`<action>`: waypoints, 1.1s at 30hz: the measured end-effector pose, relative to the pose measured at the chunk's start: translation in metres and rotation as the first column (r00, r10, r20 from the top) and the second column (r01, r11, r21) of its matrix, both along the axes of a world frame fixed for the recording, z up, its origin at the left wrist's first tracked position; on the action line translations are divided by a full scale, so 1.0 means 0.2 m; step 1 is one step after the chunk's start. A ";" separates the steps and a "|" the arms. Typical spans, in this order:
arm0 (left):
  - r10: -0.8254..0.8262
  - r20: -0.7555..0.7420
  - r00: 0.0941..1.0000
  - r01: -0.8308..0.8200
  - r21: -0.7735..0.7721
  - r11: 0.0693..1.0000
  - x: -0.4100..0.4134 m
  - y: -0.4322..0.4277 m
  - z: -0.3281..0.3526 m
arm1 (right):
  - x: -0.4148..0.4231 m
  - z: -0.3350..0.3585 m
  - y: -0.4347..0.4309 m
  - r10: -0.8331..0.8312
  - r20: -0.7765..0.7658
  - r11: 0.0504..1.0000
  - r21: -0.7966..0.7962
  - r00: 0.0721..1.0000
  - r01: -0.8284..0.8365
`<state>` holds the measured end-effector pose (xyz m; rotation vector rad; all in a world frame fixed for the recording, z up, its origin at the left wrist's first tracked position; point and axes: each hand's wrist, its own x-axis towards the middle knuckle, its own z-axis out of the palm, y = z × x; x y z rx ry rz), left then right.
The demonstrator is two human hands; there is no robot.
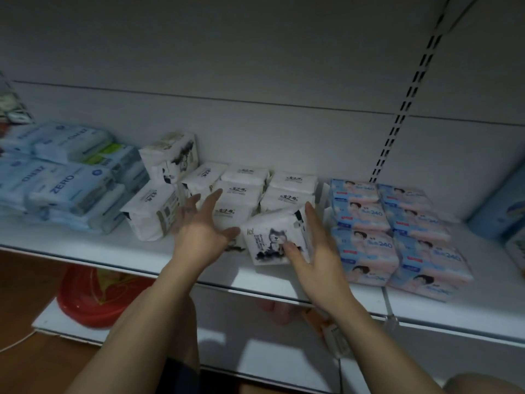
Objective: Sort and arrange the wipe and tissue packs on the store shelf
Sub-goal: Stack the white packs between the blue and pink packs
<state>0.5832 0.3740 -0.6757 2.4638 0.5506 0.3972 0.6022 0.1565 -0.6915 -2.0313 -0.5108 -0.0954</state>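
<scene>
Currently the dog-print pack [272, 240] sits tilted at the front centre of the shelf [85, 251], one corner down, just ahead of the white packs [241, 191]; the right hand [315, 263] clamps it, thumb on the printed face and fingers along its right side; the left hand [199, 226] is spread and holds nothing, its thumb close to the pack's left edge, contact not determinable. Risk: the grip is one-sided and the wrapper looks soft and slick, so the pack may swivel or slip off the front edge unless the left hand supports it; pushing it back while tilted may skew the rows behind. Pink-and-blue packs [366, 251] stand just beside on the right and limit sideways room; blue packs [71, 186] are stacked well to the left; a red basin [85, 302] lies below the shelf.
</scene>
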 end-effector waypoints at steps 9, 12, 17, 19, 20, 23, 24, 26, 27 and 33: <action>-0.096 0.118 0.988 0.137 -0.410 0.902 0.03 0.15 -0.12 | -0.02 0.03 -0.01 -0.110 0.227 0.754 -0.615 0.968 0.230; -0.153 0.129 0.980 0.197 -0.483 0.853 0.04 0.16 -0.14 | -0.02 0.03 0.07 -0.067 0.276 0.712 -0.660 0.959 0.240; -0.134 0.167 0.977 0.204 -0.530 0.823 0.06 0.19 -0.17 | 0.04 -0.04 0.12 -0.084 0.322 0.711 -0.644 0.943 0.284; -0.148 0.164 0.975 0.212 -0.513 0.832 0.06 0.20 -0.18 | 0.07 -0.07 0.11 -0.104 0.327 0.739 -0.606 0.939 0.293; -0.157 0.162 0.974 0.218 -0.494 0.842 0.06 0.20 -0.19 | 0.09 -0.08 0.11 -0.103 0.323 0.753 -0.593 0.941 0.286; -0.198 0.169 0.966 0.252 -0.421 0.871 0.07 0.21 -0.20 | 0.12 -0.09 0.14 -0.104 0.330 0.776 -0.563 0.938 0.284; -0.198 0.168 0.966 0.251 -0.404 0.880 0.07 0.21 -0.20 | 0.14 -0.10 0.14 -0.100 0.321 0.790 -0.549 0.942 0.271; -0.190 0.174 0.966 0.245 -0.394 0.886 0.07 0.20 -0.19 | 0.16 -0.11 0.16 -0.099 0.288 0.818 -0.522 0.952 0.243; -0.177 0.181 0.968 0.235 -0.389 0.890 0.07 0.19 -0.19 | 0.16 -0.11 0.16 -0.105 0.287 0.822 -0.514 0.952 0.245; -0.122 0.146 0.982 0.171 -0.390 0.905 0.05 0.16 -0.17 | 0.15 -0.11 0.16 -0.101 0.309 0.793 -0.549 0.946 0.264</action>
